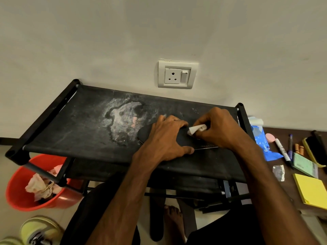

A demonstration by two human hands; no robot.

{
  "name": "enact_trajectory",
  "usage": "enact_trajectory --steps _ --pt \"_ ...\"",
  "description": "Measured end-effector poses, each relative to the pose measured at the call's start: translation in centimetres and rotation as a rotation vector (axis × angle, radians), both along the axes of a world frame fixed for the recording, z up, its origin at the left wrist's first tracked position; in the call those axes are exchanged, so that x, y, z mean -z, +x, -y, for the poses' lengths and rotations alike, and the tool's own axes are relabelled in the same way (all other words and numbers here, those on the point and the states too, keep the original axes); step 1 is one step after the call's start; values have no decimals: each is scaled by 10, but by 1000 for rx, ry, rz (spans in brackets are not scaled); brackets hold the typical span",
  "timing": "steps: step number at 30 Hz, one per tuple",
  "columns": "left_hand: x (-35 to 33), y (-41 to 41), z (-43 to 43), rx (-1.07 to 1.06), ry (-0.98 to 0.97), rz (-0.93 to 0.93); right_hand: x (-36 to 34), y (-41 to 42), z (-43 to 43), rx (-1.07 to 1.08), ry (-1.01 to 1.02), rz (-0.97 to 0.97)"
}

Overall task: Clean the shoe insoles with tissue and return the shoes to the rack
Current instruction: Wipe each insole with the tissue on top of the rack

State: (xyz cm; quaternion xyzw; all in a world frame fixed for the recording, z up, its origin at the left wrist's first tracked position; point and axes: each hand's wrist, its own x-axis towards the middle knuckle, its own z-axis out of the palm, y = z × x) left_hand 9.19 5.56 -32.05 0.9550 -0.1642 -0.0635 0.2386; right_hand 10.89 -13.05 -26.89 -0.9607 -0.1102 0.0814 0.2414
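A black insole (146, 134) lies flat on the dusty top shelf of the black shoe rack (79, 124), towards its right end. The left hand (168, 137) grips it across its width, thumb on the near edge and fingers over the far edge. The right hand (219, 128) pinches a folded white tissue (196, 129) and presses it on the insole just beside the left fingers. A red bucket (17, 191) with crumpled tissues stands under the rack's left end. 1 more insole (155, 218) lies on the floor beside a bare foot (174, 221). Pale green shoes (35, 228) sit near left.
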Motion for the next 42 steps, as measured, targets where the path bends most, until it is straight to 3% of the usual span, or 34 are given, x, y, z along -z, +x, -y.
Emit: enact_trajectory --steps 6,12,18,23,29,38,42 --pt "-2 -1 2 -12 -21 8 -1 -8 -16 -188 -4 -63" --pt "-4 -4 1 -8 3 4 1 1 2 -13 28 15" --pt "-1 0 2 -15 -14 -9 1 -6 -12 -125 26 -56" --pt "-5 -5 2 -22 -19 -11 8 9 -2 73 -1 83" --pt "-14 -7 0 -23 5 2 2 3 28 301 201 398" --pt "-19 -10 -10 -48 145 52 4 -2 32 292 240 292" --pt "-20 -10 -6 -64 79 77 4 -8 39 311 259 256"
